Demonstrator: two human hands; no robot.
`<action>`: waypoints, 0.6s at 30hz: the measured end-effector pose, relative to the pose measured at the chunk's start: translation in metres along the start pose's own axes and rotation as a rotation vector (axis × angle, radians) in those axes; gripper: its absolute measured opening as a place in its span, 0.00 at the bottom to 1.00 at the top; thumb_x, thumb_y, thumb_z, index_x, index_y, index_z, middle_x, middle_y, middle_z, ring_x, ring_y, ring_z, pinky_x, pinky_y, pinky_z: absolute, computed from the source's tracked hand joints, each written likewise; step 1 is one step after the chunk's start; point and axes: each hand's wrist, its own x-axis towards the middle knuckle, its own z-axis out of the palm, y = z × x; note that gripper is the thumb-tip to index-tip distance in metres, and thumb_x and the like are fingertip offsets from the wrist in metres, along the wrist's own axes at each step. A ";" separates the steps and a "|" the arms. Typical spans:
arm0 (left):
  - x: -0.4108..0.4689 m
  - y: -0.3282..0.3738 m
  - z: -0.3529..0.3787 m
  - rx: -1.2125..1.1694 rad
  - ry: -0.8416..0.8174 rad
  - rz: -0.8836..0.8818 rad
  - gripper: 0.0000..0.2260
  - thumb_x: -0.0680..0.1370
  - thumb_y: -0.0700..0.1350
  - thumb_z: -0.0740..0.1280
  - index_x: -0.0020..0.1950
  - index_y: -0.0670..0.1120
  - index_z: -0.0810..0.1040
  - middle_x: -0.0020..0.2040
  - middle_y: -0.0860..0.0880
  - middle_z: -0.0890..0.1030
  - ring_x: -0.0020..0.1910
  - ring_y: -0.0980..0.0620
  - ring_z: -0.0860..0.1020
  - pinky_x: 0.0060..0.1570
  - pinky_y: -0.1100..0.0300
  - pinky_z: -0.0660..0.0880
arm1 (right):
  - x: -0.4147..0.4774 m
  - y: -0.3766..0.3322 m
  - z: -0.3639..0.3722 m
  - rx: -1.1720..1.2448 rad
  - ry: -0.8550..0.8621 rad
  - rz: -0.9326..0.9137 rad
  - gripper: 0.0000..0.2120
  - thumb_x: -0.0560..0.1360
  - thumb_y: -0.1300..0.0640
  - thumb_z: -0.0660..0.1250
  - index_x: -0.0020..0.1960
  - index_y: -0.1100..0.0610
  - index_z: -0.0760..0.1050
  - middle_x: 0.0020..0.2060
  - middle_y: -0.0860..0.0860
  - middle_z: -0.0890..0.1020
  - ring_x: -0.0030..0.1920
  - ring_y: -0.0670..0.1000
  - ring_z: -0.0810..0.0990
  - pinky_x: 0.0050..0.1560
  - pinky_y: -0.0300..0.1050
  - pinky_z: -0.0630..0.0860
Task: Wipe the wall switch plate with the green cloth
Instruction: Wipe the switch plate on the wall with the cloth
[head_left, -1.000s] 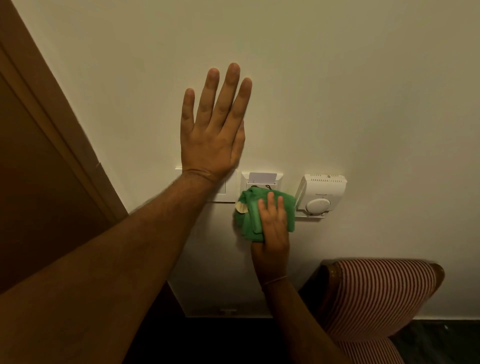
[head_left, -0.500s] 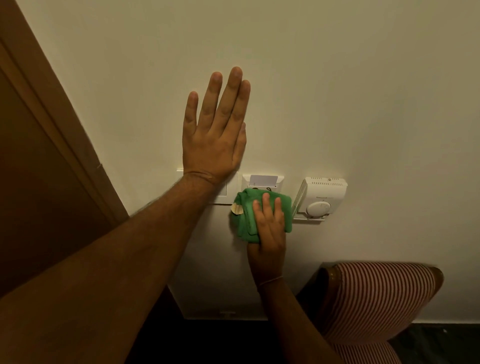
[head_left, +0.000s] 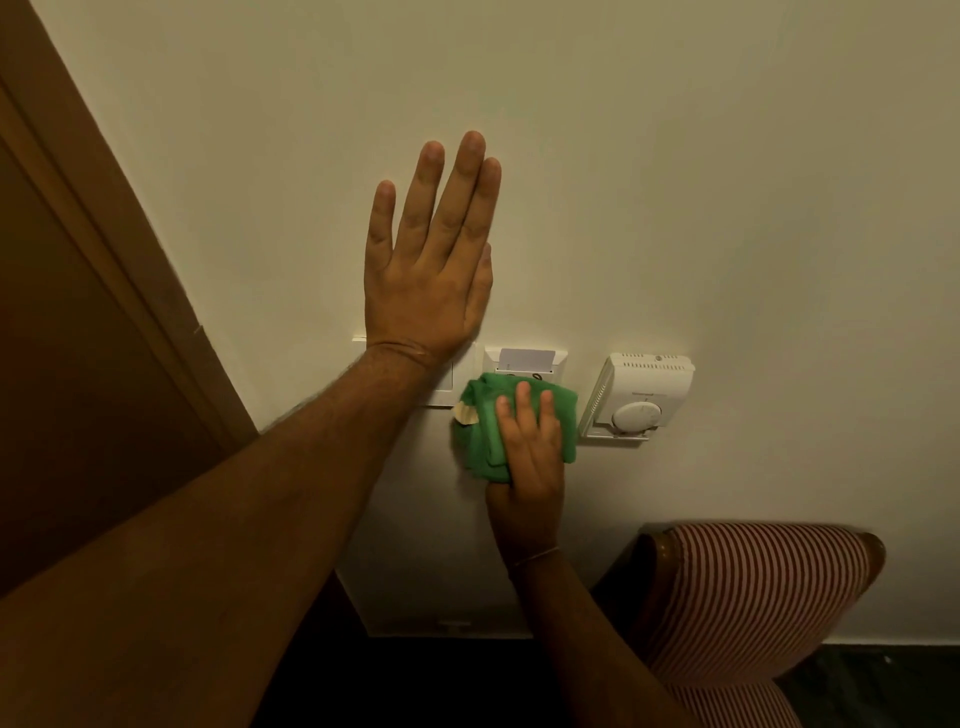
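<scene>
My left hand (head_left: 426, 270) lies flat on the cream wall with its fingers spread and holds nothing. Its wrist and forearm hide most of a white switch plate (head_left: 448, 387). Right of it is a second white plate with a card slot (head_left: 524, 357), and a card stands in the slot. My right hand (head_left: 530, 452) presses a bunched green cloth (head_left: 483, 431) against the lower half of that plate and the wall below it. The cloth's left edge overlaps the first plate's lower right corner.
A white thermostat with a round dial (head_left: 641, 397) is mounted just right of the cloth. A brown door frame (head_left: 104, 249) runs down the left side. A red-and-white striped chair back (head_left: 753, 597) stands below right, close to the wall.
My right hand and the cloth have slid slightly left and down across the card-slot plate. My left hand has stayed flat on the wall.
</scene>
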 end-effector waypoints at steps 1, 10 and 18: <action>0.000 0.001 0.000 0.009 0.001 -0.002 0.36 0.89 0.48 0.58 0.90 0.49 0.37 0.91 0.50 0.42 0.87 0.50 0.33 0.86 0.46 0.34 | 0.001 -0.006 0.005 -0.002 -0.020 -0.017 0.21 0.90 0.54 0.50 0.80 0.57 0.67 0.81 0.55 0.68 0.86 0.54 0.56 0.86 0.53 0.53; -0.001 0.000 0.002 0.005 0.009 0.001 0.35 0.90 0.49 0.56 0.89 0.49 0.36 0.88 0.46 0.51 0.88 0.43 0.47 0.85 0.47 0.33 | -0.001 0.015 -0.014 -0.055 0.020 0.013 0.23 0.90 0.48 0.51 0.79 0.58 0.68 0.81 0.56 0.68 0.86 0.54 0.56 0.86 0.56 0.56; -0.002 0.003 0.002 0.026 -0.011 -0.022 0.36 0.90 0.49 0.57 0.89 0.50 0.36 0.88 0.47 0.48 0.89 0.50 0.36 0.85 0.46 0.34 | 0.001 -0.011 0.016 -0.039 -0.137 -0.145 0.37 0.78 0.64 0.74 0.82 0.54 0.63 0.84 0.48 0.58 0.87 0.51 0.52 0.87 0.49 0.48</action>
